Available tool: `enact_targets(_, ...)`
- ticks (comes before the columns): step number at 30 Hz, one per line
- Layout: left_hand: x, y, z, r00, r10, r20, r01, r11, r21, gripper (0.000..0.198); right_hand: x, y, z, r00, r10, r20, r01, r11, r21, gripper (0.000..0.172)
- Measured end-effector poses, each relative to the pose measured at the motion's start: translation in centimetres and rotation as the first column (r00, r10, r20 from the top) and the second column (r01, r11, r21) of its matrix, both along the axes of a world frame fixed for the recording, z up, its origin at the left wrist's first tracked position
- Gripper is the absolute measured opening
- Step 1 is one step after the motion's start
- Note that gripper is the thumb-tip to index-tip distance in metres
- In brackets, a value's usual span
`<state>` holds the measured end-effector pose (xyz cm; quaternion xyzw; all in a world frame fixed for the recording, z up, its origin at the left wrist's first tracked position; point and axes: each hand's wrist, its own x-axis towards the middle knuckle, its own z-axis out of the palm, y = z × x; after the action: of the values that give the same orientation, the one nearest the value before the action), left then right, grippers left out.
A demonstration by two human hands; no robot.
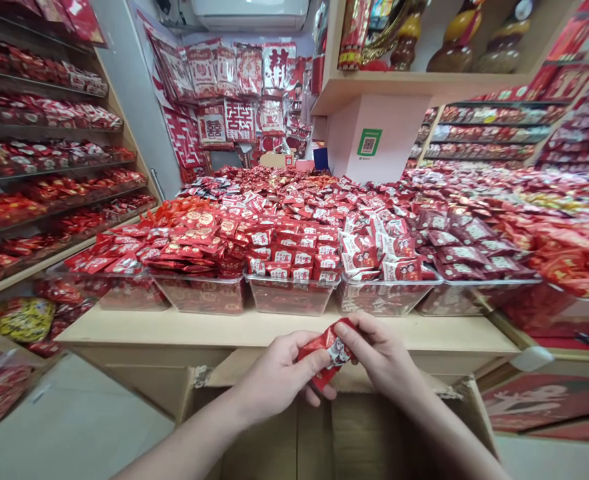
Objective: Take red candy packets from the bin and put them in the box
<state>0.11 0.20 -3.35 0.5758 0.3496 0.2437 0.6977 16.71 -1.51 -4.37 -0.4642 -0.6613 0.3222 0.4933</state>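
Note:
Both my hands grip one small red candy packet (330, 349) with a white printed patch. My left hand (279, 373) pinches its left end, fingers curled under it. My right hand (381, 357) pinches its right end from above. The packet hangs over an open cardboard box (354, 427) at the bottom of the view, just in front of the wooden counter edge (214, 330).
Clear plastic bins (292, 297) heaped with red candy packets (294, 247) cover the counter. Shelves of red packets (49, 173) line the left wall, more on the right (499, 133). A pink pillar with a green QR sticker (369, 142) stands behind. Pale floor (74, 427) lies lower left.

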Motion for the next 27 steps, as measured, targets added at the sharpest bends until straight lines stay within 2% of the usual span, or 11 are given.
enact_targets(2, 0.2, 0.1, 0.0, 0.989, 0.130, 0.065, -0.123, 0.988, -0.096, 0.033, -0.1, -0.1, -0.1, 0.989, -0.130, 0.077, 0.108, 0.965, 0.239, 0.015)
enact_targets(4, 0.3, 0.4, 0.1, 0.960, 0.243, 0.141, -0.207, 0.951, -0.230, 0.030, -0.3, -0.3, -0.2, 0.969, -0.227, 0.099, 0.157, 0.872, 0.463, 0.011)
enact_targets(6, 0.3, 0.7, 0.1, 0.928, 0.295, 0.228, -0.198, 0.908, -0.370, 0.029, -0.4, -0.5, -0.4, 0.943, -0.289, 0.166, 0.135, 0.787, 0.602, 0.023)
enact_targets(8, 0.2, 1.0, 0.1, 0.909, 0.304, 0.283, -0.157, 0.883, -0.443, 0.032, -0.5, -0.6, -0.6, 0.906, -0.295, 0.302, 0.038, 0.769, 0.638, 0.032)
enact_targets(11, 0.5, 1.6, 0.3, 0.903, 0.305, 0.302, -0.185, 0.911, -0.368, 0.044, -0.4, -0.6, -0.9, 0.915, -0.154, 0.373, -0.083, 0.832, 0.549, 0.029)
enact_targets(14, 1.0, 2.3, 0.5, 0.914, 0.287, 0.286, -0.229, 0.949, -0.218, 0.053, 0.0, -0.1, -1.3, 0.984, -0.134, 0.114, 0.077, 0.913, 0.401, 0.024)
enact_targets(16, 1.5, 2.7, 0.7, 0.921, 0.274, 0.276, -0.241, 0.959, -0.147, 0.057, 0.3, 0.7, -1.5, 0.983, -0.153, -0.100, 0.168, 0.971, 0.167, 0.028)
enact_targets(17, 1.7, 2.9, 0.7, 0.926, 0.262, 0.273, -0.237, 0.964, -0.119, 0.059, 0.4, 1.1, -1.6, 0.973, -0.134, -0.191, 0.143, 0.989, 0.035, 0.030)
enact_targets(20, 2.0, 3.4, 0.4, 0.938, 0.207, 0.277, -0.201, 0.978, -0.049, 0.062, 0.6, 2.2, -1.9, 0.909, -0.049, -0.413, -0.031, 0.982, -0.185, 0.035)
enact_targets(24, 2.0, 3.8, -0.6, 0.944, 0.156, 0.289, -0.169, 0.985, 0.020, 0.062, 0.4, 2.5, -1.9, 0.833, -0.078, -0.548, -0.089, 0.958, -0.271, 0.041)
enact_targets(27, 1.7, 3.8, -0.9, 0.959, 0.122, 0.257, -0.127, 0.992, 0.005, 0.055, 0.4, 2.0, -1.6, 0.820, -0.026, -0.571, -0.192, 0.928, -0.319, 0.036)
